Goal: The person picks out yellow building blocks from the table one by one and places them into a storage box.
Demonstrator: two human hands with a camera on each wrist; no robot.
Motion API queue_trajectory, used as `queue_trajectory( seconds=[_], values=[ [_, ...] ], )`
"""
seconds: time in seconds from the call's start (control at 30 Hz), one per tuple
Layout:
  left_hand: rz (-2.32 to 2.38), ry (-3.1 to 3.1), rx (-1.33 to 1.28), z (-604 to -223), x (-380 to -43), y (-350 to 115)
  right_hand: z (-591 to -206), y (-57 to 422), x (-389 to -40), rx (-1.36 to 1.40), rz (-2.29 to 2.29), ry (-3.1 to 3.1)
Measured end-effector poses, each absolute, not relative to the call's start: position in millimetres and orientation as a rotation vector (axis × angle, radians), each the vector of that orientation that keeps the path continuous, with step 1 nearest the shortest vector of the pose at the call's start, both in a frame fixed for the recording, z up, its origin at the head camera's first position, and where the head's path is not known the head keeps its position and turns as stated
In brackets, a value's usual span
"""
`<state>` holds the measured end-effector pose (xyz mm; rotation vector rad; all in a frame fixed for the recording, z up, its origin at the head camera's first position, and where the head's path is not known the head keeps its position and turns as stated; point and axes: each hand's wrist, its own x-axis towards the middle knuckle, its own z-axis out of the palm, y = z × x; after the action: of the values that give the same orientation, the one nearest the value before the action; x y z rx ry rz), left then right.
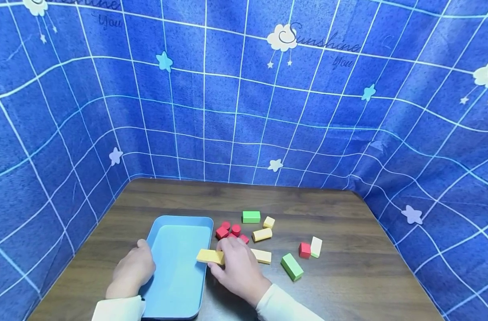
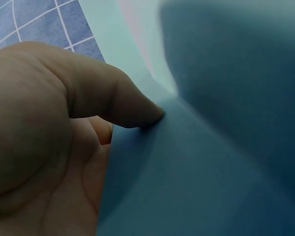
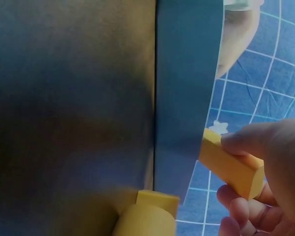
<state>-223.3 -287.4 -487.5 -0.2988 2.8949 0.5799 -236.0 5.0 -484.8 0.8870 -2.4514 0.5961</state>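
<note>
My left hand [image 1: 133, 269] grips the left wall of a blue tray [image 1: 175, 276]. In the left wrist view the thumb [image 2: 132, 105] presses the wall's inner face, with the other fingers partly hidden behind it. My right hand [image 1: 241, 267] pinches a yellow rectangular block [image 1: 209, 256] between thumb and fingers. One end of this block overlaps the tray's right rim in the head view. The right wrist view shows the held yellow block [image 3: 231, 167] beside the top edge of the tray wall [image 3: 184, 98]. Another yellow block [image 1: 262, 256] lies partly hidden behind my right hand.
Several red blocks [image 1: 235, 230] cluster right of the tray. Near them lie a green block [image 1: 251, 217], a small yellow block [image 1: 269, 222] and a yellow cylinder [image 1: 262, 235]. Farther right are another green block [image 1: 292, 267], a red block [image 1: 305, 250] and a pale block [image 1: 316, 246].
</note>
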Motion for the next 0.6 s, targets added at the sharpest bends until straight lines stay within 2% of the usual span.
queue_trajectory(
  seconds=[0.6],
  values=[
    [0.586, 2.919, -0.279, -489.9, -223.4, -288.6, -490.0, -2.9, -232.9, 0.920, 0.577, -2.411]
  ],
)
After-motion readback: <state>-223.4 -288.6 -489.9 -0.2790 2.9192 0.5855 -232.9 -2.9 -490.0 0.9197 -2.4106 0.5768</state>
